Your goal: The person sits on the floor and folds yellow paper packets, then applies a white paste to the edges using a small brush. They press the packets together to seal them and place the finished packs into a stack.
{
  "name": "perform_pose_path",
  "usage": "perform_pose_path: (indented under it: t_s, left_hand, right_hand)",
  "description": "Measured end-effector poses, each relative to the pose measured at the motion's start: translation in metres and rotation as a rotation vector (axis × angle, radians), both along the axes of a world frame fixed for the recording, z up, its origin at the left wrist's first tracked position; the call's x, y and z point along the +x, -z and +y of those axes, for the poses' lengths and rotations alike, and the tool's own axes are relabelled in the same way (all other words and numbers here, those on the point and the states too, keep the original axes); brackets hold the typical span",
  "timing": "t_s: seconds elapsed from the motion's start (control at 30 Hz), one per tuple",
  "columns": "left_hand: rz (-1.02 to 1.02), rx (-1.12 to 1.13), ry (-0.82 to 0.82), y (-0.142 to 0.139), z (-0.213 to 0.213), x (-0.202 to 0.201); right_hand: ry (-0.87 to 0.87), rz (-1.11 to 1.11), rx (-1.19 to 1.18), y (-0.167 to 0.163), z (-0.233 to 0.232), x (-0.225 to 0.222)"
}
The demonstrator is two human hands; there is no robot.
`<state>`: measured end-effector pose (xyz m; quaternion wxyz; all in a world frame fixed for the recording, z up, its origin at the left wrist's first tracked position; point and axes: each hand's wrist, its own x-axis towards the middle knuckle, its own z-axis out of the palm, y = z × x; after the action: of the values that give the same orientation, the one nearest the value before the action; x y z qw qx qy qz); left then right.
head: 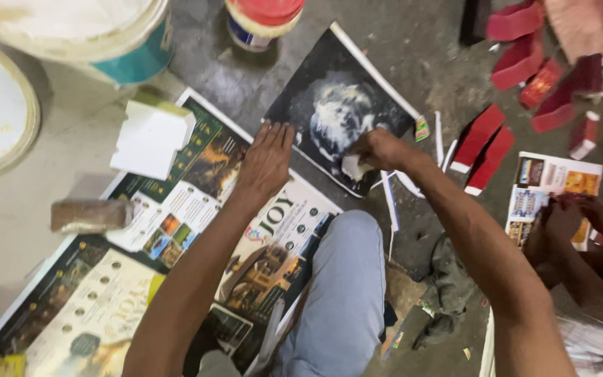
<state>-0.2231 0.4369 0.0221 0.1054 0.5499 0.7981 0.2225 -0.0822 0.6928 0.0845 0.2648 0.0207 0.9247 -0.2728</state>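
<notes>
A dark printed sheet lies on the floor with a whitish smear of paste at its middle. My right hand is closed on a small pale wad pressed against the sheet. My left hand lies flat, fingers together, on the sheet's left edge where it overlaps the glossy posters. My knee in grey trousers is between my arms.
A white block and a wooden-backed brush rest on the posters. Buckets and a red-lidded jar stand at the top. Red card pieces are scattered at right, where another person's hands work on a printed sheet.
</notes>
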Motion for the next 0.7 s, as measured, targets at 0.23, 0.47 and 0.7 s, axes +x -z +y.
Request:
perform_pose_path:
  t_s: [0.23, 0.47, 0.7]
  left_hand:
    - [-0.059, 0.002, -0.008, -0.002, 0.000, -0.003]
    - [-0.433, 0.455, -0.764, -0.020, -0.071, -0.044]
    - [-0.347, 0.806, -1.043, -0.052, -0.098, -0.133]
  right_hand:
    - [0.852, 0.205, -0.827, -0.027, 0.039, 0.011]
    - [0.625, 0.636, -1.208, -0.072, -0.025, -0.118]
    - [0.085, 1.014, -0.463, -0.117, -0.099, -0.293]
